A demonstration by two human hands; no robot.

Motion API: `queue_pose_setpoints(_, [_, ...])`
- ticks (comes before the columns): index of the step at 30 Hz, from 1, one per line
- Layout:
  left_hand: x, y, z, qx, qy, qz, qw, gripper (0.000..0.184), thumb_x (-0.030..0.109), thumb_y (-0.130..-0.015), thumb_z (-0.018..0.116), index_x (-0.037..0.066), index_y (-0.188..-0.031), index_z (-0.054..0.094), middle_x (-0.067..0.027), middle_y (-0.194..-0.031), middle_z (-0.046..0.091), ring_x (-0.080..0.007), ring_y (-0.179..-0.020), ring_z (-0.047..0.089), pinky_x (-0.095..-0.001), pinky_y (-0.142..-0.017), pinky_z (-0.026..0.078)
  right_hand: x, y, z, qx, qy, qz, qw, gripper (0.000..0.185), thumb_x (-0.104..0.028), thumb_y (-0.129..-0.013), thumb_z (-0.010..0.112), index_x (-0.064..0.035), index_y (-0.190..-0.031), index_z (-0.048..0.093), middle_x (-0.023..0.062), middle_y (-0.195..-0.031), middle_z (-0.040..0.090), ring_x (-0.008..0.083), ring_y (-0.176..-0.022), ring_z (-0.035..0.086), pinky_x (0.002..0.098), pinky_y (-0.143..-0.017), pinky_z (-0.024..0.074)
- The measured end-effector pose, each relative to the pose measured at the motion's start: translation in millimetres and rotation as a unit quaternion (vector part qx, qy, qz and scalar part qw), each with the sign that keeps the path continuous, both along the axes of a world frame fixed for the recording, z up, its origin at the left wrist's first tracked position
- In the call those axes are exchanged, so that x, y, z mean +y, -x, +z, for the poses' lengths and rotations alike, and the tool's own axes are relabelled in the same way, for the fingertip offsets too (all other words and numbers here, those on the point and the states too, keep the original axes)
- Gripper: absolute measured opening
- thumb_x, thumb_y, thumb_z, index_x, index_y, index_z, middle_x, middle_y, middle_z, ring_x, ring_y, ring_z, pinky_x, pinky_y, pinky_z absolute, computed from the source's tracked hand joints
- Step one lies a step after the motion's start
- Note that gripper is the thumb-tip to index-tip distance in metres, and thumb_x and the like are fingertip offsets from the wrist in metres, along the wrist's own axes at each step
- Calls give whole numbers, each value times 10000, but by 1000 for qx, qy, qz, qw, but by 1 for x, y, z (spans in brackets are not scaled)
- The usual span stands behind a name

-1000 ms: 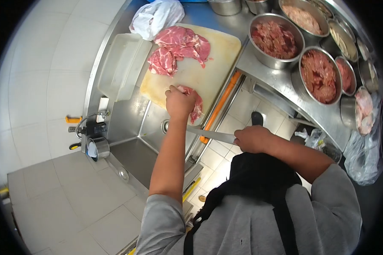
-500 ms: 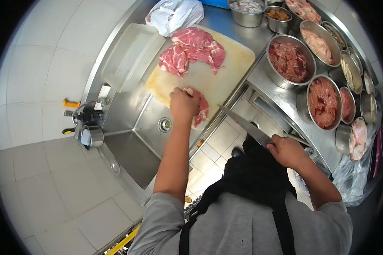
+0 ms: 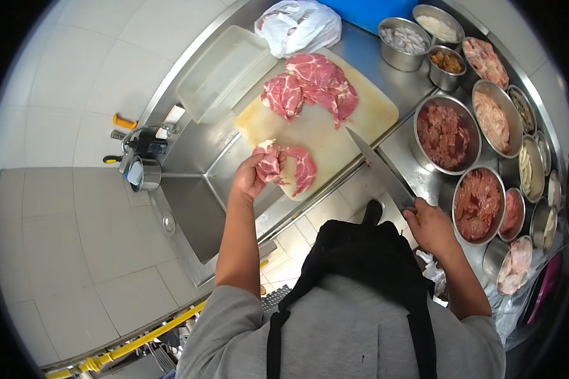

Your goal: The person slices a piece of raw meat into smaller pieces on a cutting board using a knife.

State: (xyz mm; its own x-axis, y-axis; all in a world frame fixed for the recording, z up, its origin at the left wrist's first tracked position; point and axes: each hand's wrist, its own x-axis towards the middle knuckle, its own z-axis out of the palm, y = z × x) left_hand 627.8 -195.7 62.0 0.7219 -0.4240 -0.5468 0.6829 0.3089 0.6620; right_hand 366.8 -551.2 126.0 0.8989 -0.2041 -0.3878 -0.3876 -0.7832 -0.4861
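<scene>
My left hand (image 3: 249, 177) is closed on one end of a piece of raw meat (image 3: 302, 169) at the near left part of the cutting board (image 3: 376, 109). The piece bends over in an arch, its far end lying on the board. My right hand (image 3: 429, 226) grips a long knife (image 3: 385, 177), its blade pointing up and left, the tip by the board's right edge. Larger slabs of raw meat (image 3: 319, 82) lie on the far half of the board, apart from both hands.
Left of the board are a translucent tray (image 3: 224, 72) and a sink (image 3: 193, 215); a white plastic bag (image 3: 297, 28) lies behind. Metal bowls of meat (image 3: 447, 136) and other food crowd the right counter. A blue container (image 3: 376, 11) stands at the back.
My left hand has lifted and turned one end of the meat piece. My right hand has swung the knife outward and up toward the board's right edge. The camera view has shifted.
</scene>
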Motion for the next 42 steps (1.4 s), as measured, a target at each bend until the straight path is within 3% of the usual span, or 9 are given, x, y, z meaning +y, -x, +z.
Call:
queue_pose_setpoints(14, [-15,-42,32,-108,-349,-29,931,236,130,-960,545,-46,-1073,654,-121,-785,670,-193,-529,593,-291,-466,479,64,-102,-41,76,-101,154,980,360,-326,-965,522,7,-1067,610,259,-1010,671,442,-1009,625,520,-892,478])
queue_pose_setpoints(21, [0,-54,66,-77,84,1,993,388,158,-994,502,-70,-1307,504,-185,-1145,646,-259,-952,689,-332,-841,580,48,-96,-46,56,-43,20,997,325,-304,-960,535,-2,-1044,621,257,-1010,676,439,-1001,631,521,-880,488])
queue_pose_setpoints(24, [9,-59,-6,-82,-106,-17,991,469,69,-936,571,-65,-1371,459,-179,-1173,645,-234,-964,688,-307,-816,586,47,-91,-13,79,-29,1,996,328,-299,-954,545,13,-1030,609,266,-959,679,453,-955,640,526,-844,496])
queue_pose_setpoints(26, [15,-50,-46,-88,-264,43,960,496,21,-876,640,-89,-1334,487,-167,-1127,664,-215,-926,694,-289,-765,578,44,-83,-14,64,-23,-4,998,334,-303,-949,551,23,-1007,600,276,-910,677,467,-909,644,534,-821,498])
queue_pose_setpoints(28, [17,-46,-52,-294,-498,-12,816,448,89,-863,681,-75,-1264,568,-130,-1041,694,-199,-857,700,-295,-709,563,42,-77,-18,42,-15,-18,999,325,-294,-944,558,26,-988,594,291,-889,668,475,-891,644,534,-811,501])
queue_pose_setpoints(34, [-51,-37,-28,-426,-521,5,740,260,228,-829,722,2,-952,688,-186,-919,702,-334,-808,698,-394,-727,553,54,-70,-28,44,-23,-42,998,320,-298,-949,562,20,-963,586,283,-886,670,469,-899,645,528,-810,505])
queue_pose_setpoints(36, [-73,-39,-27,-461,-665,-89,581,310,318,-842,705,8,-841,689,-179,-832,694,-334,-806,698,-411,-722,546,57,-70,-29,48,-28,-36,998,320,-302,-951,563,17,-958,584,278,-885,673,467,-897,647,531,-812,505])
queue_pose_setpoints(40, [-67,-61,-41,-446,-682,-72,575,495,460,-793,707,-19,-920,703,-214,-812,700,-316,-737,705,-403,-689,547,61,-67,-25,26,-12,-41,999,319,-310,-955,563,9,-957,578,268,-867,675,464,-884,649,536,-809,504])
queue_pose_setpoints(42, [-45,-64,7,-281,-548,-181,767,449,303,-833,702,-56,-1099,662,-186,-930,693,-295,-827,702,-366,-729,548,60,-64,-20,20,-20,-53,998,320,-312,-957,563,8,-958,575,267,-868,674,463,-882,649,537,-808,504])
